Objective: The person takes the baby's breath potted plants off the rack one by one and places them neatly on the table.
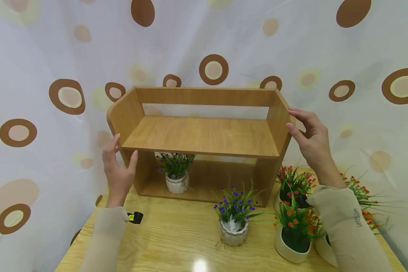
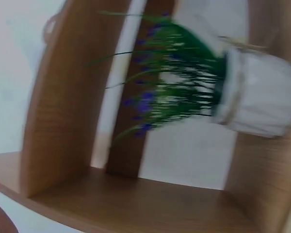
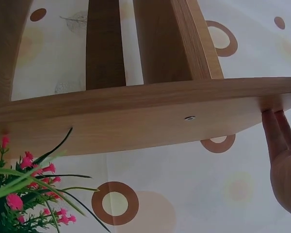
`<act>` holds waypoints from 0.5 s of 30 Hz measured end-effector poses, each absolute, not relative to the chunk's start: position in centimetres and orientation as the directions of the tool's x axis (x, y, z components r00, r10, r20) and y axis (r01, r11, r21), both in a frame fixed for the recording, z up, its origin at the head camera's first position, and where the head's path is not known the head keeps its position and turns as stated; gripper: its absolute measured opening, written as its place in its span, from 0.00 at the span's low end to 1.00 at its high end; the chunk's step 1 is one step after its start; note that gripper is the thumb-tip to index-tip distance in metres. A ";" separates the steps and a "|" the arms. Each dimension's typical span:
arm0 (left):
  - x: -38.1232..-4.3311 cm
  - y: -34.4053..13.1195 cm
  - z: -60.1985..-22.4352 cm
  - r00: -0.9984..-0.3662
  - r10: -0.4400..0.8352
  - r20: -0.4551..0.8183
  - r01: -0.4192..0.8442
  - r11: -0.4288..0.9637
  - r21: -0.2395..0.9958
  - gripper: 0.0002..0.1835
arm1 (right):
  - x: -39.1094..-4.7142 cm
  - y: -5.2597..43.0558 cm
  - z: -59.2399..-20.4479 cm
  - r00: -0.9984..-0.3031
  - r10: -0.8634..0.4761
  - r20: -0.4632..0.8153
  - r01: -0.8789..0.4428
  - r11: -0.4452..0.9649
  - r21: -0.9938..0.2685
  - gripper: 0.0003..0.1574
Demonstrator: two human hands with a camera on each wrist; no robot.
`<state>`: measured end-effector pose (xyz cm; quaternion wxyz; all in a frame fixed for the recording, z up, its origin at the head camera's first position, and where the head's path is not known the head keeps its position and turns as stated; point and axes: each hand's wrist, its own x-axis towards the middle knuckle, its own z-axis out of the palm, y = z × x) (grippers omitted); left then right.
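A two-tier wooden shelf [image 1: 200, 134] stands on the table, an upper board between two side panels. My left hand [image 1: 119, 173] is at its left side panel, fingertips by the panel's front edge and thumb spread apart. Just a bit of that hand [image 2: 0, 216] shows in the left wrist view. At the right panel, my right hand [image 1: 311, 139] touches the outer side and front edge with extended fingertips. The right wrist view shows its fingers [image 3: 276, 131] against the panel's outer face. On the lower tier sits a white pot of purple flowers [image 1: 177, 183].
Another white pot of purple flowers [image 1: 234, 232] stands in front of the shelf. Several pots with red and orange flowers [image 1: 294, 241] crowd the right side, partly under my right forearm. A patterned curtain [image 1: 214, 30] hangs behind the wooden table [image 1: 163, 241].
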<state>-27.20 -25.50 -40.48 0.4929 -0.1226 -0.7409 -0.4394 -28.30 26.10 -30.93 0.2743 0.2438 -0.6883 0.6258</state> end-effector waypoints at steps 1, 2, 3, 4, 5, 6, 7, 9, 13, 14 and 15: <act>-27.0 -25.4 -41.1 -0.492 -0.230 0.840 0.643 0.555 0.528 0.39 | -28.4 26.0 -30.9 -0.729 0.007 0.684 -0.680 0.101 -0.726 0.25; -26.9 -25.2 -41.7 -0.512 -0.203 0.835 0.665 0.522 0.535 0.40 | -28.5 25.9 -30.9 -0.727 0.009 0.686 -0.682 0.108 -0.723 0.25; -26.7 -25.1 -42.2 -0.543 -0.178 0.821 0.680 0.480 0.554 0.42 | -28.5 25.8 -31.0 -0.726 0.011 0.687 -0.682 0.117 -0.722 0.25; -26.5 -24.9 -42.8 -0.582 -0.153 0.799 0.684 0.439 0.583 0.44 | -28.5 25.7 -31.0 -0.725 0.015 0.688 -0.682 0.122 -0.721 0.25; -26.3 -24.7 -43.4 -0.620 -0.129 0.774 0.677 0.411 0.611 0.45 | -28.6 25.6 -31.0 -0.724 0.018 0.689 -0.682 0.126 -0.720 0.25; -26.1 -24.6 -43.9 -0.654 -0.113 0.748 0.660 0.399 0.637 0.46 | -28.6 25.5 -31.1 -0.724 0.020 0.689 -0.682 0.131 -0.720 0.25; -26.0 -24.3 -44.5 -0.691 -0.103 0.715 0.633 0.392 0.668 0.47 | -28.6 25.6 -31.1 -0.725 0.023 0.689 -0.681 0.134 -0.720 0.25; -25.8 -23.9 -45.5 -0.750 -0.092 0.655 0.581 0.382 0.719 0.47 | -28.6 25.7 -31.3 -0.724 0.025 0.690 -0.683 0.116 -0.721 0.25; -25.7 -23.5 -47.1 -0.828 -0.091 0.553 0.486 0.375 0.790 0.46 | -28.6 25.6 -31.4 -0.714 0.023 0.700 -0.698 0.065 -0.713 0.25; -25.8 -23.4 -47.5 -0.848 -0.091 0.522 0.455 0.379 0.805 0.46 | -28.6 25.6 -31.4 -0.711 0.023 0.703 -0.701 0.056 -0.711 0.25; -25.9 -23.3 -47.9 -0.869 -0.087 0.487 0.422 0.384 0.821 0.47 | -28.6 25.6 -31.4 -0.709 0.023 0.705 -0.703 0.053 -0.709 0.25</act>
